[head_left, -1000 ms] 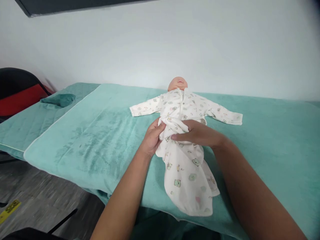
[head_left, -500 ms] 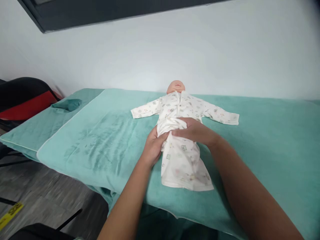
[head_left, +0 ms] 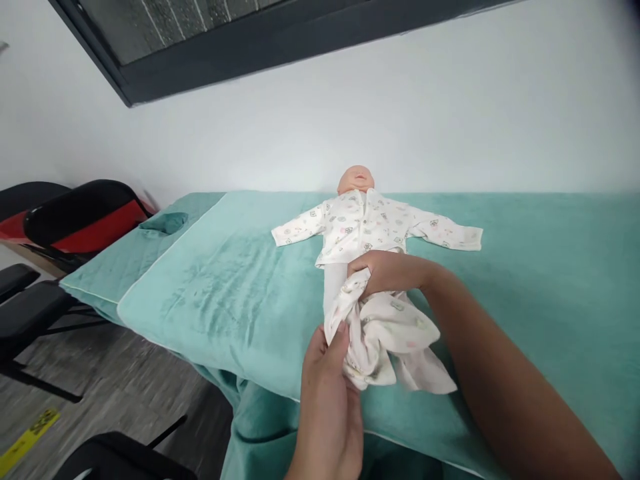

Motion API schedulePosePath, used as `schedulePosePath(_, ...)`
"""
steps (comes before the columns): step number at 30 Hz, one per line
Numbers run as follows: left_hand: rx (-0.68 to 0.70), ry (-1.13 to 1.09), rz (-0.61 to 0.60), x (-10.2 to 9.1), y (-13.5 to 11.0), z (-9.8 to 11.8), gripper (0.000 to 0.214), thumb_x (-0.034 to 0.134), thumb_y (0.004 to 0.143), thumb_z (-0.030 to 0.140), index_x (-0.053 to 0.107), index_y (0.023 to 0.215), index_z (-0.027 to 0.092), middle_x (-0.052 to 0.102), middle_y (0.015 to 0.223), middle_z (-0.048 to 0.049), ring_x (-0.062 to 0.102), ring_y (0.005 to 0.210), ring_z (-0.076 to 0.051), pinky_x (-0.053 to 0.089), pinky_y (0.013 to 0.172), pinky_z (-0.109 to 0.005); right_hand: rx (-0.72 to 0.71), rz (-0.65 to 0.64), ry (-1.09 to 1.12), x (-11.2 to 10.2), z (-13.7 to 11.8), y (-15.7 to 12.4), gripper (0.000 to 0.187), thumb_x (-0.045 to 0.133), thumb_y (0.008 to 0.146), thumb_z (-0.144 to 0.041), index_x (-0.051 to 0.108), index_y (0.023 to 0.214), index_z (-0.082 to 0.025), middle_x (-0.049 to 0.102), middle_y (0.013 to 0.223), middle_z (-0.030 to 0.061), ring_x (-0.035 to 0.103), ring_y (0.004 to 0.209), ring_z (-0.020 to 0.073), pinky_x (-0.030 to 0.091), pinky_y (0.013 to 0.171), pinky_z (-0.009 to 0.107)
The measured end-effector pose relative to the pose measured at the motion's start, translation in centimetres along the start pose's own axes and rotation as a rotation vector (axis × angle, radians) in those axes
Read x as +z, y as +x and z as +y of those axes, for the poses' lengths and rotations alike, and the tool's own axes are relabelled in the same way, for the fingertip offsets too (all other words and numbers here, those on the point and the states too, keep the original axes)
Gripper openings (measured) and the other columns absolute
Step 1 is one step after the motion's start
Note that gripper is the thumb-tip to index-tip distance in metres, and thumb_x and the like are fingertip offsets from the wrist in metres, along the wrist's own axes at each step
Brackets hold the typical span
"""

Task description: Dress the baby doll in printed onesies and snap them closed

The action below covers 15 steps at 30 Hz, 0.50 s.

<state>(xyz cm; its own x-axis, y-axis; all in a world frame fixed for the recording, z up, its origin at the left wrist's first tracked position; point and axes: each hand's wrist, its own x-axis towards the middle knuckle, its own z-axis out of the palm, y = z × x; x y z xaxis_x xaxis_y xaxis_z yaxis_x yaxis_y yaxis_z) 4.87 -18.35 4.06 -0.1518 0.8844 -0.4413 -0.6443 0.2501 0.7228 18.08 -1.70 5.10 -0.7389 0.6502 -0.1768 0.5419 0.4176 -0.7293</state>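
A baby doll (head_left: pixel 356 180) lies on its back on a teal towel (head_left: pixel 225 280), arms spread, dressed in a white printed top (head_left: pixel 365 223). Matching white printed trousers (head_left: pixel 390 337) are bunched over its legs. My left hand (head_left: pixel 330 373) pinches the trousers' edge near the towel's front. At the doll's waist, my right hand (head_left: pixel 385 272) is closed on the upper part of the trousers. A bare white leg shows just left of my right hand.
The towel covers a table against a white wall. A folded teal cloth (head_left: pixel 164 223) lies at the table's far left. Black and red chairs (head_left: pixel 75 220) stand on the left over a grey floor. A dark window frame runs along the top.
My left hand has come back from the doll's waist toward the front edge, dragging the trousers down into a bunch. My right hand stayed at the waist. The view has tilted up.
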Motion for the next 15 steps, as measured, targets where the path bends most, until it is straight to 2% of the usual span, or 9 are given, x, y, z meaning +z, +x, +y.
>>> schedulePosePath(3, -0.018, 0.007, 0.104, -1.2, -0.6, -1.0, 0.043, 0.082, 0.068, 0.038, 0.071, 0.104, 0.018, 0.074, 0.101, -0.0121, 0.070, 0.088, -0.026, 0.056, 0.073, -0.033, -0.022, -0.080, -0.061, 0.4, 0.1, 0.5, 0.015, 0.070, 0.065, -0.032, 0.066, 0.077, -0.024, 0.070, 0.087, -0.0015, 0.062, 0.077, 0.0199, 0.042, 0.063, 0.028)
schedulePosePath(7, 0.058, 0.042, 0.274, -3.2, -0.8, -2.5, 0.034, 0.086, 0.062, 0.035, 0.072, 0.088, 0.019, 0.074, 0.085, -0.0079, 0.070, 0.075, -0.021, 0.055, 0.070, -0.029, -0.009, -0.069, -0.167, 1.2, -0.1, 1.1, 0.017, 0.072, 0.063, -0.038, 0.065, 0.071, -0.024, 0.071, 0.086, 0.0006, 0.062, 0.078, 0.0225, 0.041, 0.064, 0.031)
schedulePosePath(11, 0.089, 0.013, 0.317, -4.5, -0.7, -3.1, 0.037, 0.088, 0.057, 0.034, 0.072, 0.086, 0.018, 0.074, 0.090, -0.0078, 0.070, 0.077, -0.022, 0.055, 0.069, -0.029, 0.023, -0.057, -0.223, 1.8, -0.5, 1.3, 0.027, 0.074, 0.062, -0.049, 0.065, 0.066, -0.024, 0.070, 0.079, 0.0023, 0.061, 0.073, 0.0234, 0.038, 0.059, 0.032)
schedulePosePath(15, 0.089, 0.014, 0.344, -5.1, -0.6, -3.2, 0.042, 0.089, 0.053, 0.035, 0.072, 0.088, 0.017, 0.074, 0.096, -0.0093, 0.070, 0.083, -0.024, 0.055, 0.070, -0.030, 0.018, -0.048, -0.283, 2.1, -0.9, 1.2, 0.027, 0.073, 0.063, -0.047, 0.062, 0.061, -0.023, 0.068, 0.072, 0.0018, 0.060, 0.070, 0.0219, 0.035, 0.058, 0.032)
